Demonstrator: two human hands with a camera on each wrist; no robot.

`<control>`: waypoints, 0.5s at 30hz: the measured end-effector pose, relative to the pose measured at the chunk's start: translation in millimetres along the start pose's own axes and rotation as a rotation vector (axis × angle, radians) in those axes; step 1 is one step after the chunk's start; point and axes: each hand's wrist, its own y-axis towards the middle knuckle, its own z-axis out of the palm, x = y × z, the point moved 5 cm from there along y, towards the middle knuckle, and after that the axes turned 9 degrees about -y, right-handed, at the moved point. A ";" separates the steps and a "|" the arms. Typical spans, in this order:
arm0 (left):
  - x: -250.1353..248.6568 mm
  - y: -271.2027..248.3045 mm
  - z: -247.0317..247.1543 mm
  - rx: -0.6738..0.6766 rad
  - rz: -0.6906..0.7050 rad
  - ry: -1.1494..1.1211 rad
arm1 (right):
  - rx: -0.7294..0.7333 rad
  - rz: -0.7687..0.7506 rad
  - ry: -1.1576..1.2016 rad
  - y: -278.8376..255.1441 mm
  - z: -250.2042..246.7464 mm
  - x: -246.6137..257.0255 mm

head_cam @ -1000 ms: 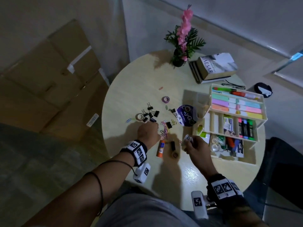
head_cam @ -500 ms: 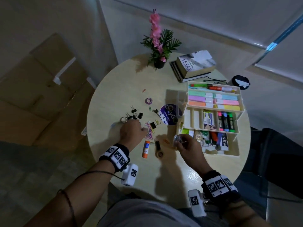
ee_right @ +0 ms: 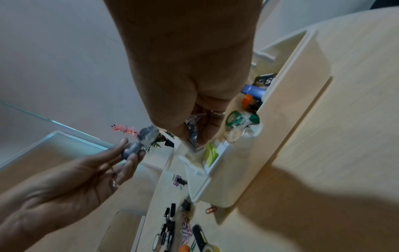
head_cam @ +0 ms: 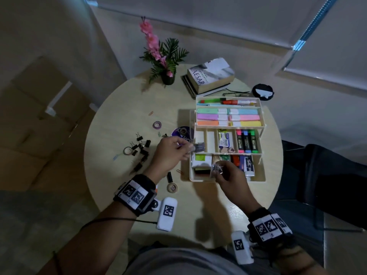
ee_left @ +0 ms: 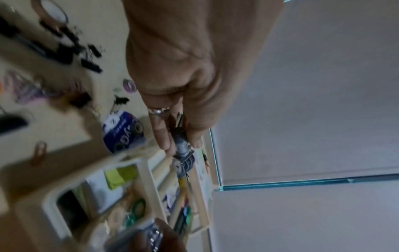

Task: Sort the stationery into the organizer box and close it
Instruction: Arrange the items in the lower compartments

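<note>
Left hand (head_cam: pixel 168 153) pinching grey clips (ee_left: pixel 183 153) over organizer box (head_cam: pixel 200 178), right hand (head_cam: pixel 228 175) gripping clear packet (ee_right: pixel 193 129) (crinkled, right-wrist view only)

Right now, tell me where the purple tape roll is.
In the head view the purple tape roll lies flat on the round table, left of the organizer box, between a lone paper clip and the black binder clips.

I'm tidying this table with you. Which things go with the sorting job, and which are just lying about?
Job: organizer box, binder clips, tape rolls, paper clips.
Lying about: flower pot, books, glasses.
</note>
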 end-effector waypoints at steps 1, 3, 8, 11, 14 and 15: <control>-3.7 0.3 13.9 0.017 0.002 -0.032 | -0.012 0.000 -0.005 -0.6 -6.1 -3.9; -5.1 3.7 42.2 0.036 0.005 -0.068 | -0.037 0.019 -0.031 -1.7 -19.0 -17.2; -3.7 16.2 97.9 0.026 0.046 -0.052 | -0.026 0.044 -0.040 -2.0 -47.1 -38.6; 3.1 25.1 118.5 -0.018 0.040 -0.006 | -0.059 0.060 -0.101 -3.2 -67.0 -51.9; 4.9 30.2 130.9 -0.082 0.062 0.084 | -0.090 0.067 -0.123 -4.3 -84.4 -65.7; 3.5 30.7 133.8 -0.105 0.083 0.124 | -0.095 0.073 -0.115 -3.9 -88.5 -70.2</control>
